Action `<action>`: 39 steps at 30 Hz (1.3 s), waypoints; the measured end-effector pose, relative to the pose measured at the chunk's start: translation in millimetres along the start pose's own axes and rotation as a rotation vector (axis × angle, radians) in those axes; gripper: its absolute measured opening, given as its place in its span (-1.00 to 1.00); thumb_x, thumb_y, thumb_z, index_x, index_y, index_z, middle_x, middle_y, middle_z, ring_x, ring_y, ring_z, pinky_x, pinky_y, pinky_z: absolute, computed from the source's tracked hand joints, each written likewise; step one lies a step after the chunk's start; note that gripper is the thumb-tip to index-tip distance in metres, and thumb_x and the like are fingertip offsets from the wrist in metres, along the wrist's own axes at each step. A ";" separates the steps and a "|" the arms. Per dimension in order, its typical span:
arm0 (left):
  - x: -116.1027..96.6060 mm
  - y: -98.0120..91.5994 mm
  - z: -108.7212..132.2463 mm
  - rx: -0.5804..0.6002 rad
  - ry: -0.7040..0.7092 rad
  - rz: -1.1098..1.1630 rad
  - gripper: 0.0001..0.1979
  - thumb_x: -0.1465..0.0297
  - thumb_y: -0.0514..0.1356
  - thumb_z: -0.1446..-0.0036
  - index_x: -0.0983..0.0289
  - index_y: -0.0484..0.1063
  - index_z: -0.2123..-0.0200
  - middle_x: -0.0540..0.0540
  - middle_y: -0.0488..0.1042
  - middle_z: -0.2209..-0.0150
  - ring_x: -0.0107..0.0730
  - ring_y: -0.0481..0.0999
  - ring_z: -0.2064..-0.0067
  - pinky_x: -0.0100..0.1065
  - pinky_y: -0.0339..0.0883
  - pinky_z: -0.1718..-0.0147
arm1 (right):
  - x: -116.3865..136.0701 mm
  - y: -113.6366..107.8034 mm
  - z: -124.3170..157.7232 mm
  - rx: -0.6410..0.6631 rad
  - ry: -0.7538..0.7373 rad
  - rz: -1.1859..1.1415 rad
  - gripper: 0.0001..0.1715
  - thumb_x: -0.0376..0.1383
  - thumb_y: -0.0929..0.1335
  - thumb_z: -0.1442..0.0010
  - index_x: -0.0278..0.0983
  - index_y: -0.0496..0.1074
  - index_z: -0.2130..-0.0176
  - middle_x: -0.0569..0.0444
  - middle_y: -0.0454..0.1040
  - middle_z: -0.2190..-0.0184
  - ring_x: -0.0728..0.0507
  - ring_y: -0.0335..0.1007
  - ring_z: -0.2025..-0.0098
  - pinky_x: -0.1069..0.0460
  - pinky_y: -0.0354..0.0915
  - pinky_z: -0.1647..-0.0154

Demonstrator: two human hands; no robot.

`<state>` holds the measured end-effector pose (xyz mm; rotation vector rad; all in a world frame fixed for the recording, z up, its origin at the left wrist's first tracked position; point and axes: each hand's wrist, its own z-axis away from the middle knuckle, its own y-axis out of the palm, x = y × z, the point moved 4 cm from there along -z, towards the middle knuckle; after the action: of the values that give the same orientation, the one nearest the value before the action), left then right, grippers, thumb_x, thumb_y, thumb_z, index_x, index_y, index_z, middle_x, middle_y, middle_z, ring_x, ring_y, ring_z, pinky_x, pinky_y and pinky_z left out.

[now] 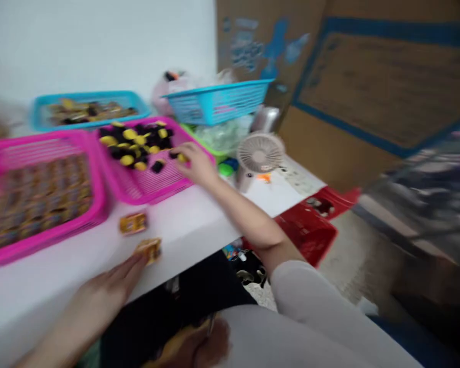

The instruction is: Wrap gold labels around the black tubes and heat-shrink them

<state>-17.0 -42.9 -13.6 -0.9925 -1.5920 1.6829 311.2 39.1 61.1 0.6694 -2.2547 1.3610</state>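
table: white table [184,230], small fan [260,153] at the back
basket: pink basket [145,184] held black and yellow pieces [134,143]
left hand [107,286]: open, fingertips at a yellow packet [148,250]
right hand [195,163]: on the pieces, too blurry to tell if gripping

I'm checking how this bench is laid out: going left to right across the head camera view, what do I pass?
Magenta basket of small packets → magenta tray of black and yellow pieces → white desk fan → red plastic crate → cardboard panel with blue stripe

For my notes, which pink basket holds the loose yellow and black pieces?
The pink basket under the right hand, to the right; the other pink basket, on the left, holds packets in tidy rows.
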 end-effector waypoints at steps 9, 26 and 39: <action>-1.9 -49.7 -23.4 -0.092 -0.101 0.242 -0.80 0.44 0.12 -0.38 0.27 0.53 0.27 0.11 0.67 0.28 -0.35 0.68 0.32 -0.41 0.55 0.29 | -12.8 8.9 12.8 -0.315 -0.193 -0.152 -0.51 -0.23 0.39 -0.25 -0.18 0.42 -0.16 -0.10 0.53 -0.11 -0.25 0.50 -0.15 -0.24 0.49 -0.18; 27.9 -39.2 -81.2 -0.468 0.005 0.991 -0.33 -0.12 -0.03 -0.45 0.30 0.58 0.34 0.18 0.70 0.37 -0.35 0.73 0.36 -0.42 0.59 0.39 | 48.1 25.4 57.6 -0.090 -0.303 -0.760 -0.69 -0.05 0.51 -0.26 0.04 0.58 0.00 0.01 0.50 0.02 -0.14 0.57 0.06 0.00 0.64 0.24; 29.7 -44.8 -71.8 -0.644 0.166 0.585 -0.37 -0.07 -0.07 -0.48 0.23 0.62 -0.05 0.11 0.72 0.22 -0.42 0.71 0.22 -0.47 0.53 0.18 | 64.7 25.1 63.1 0.176 -0.308 -0.769 -0.63 -0.18 0.51 -0.28 0.07 0.61 -0.08 0.02 0.53 0.10 -0.04 0.57 0.26 0.11 0.59 0.39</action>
<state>25.1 24.5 28.0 -2.0234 -1.8865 1.3691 238.1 -19.2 53.7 1.6853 -1.7562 1.1019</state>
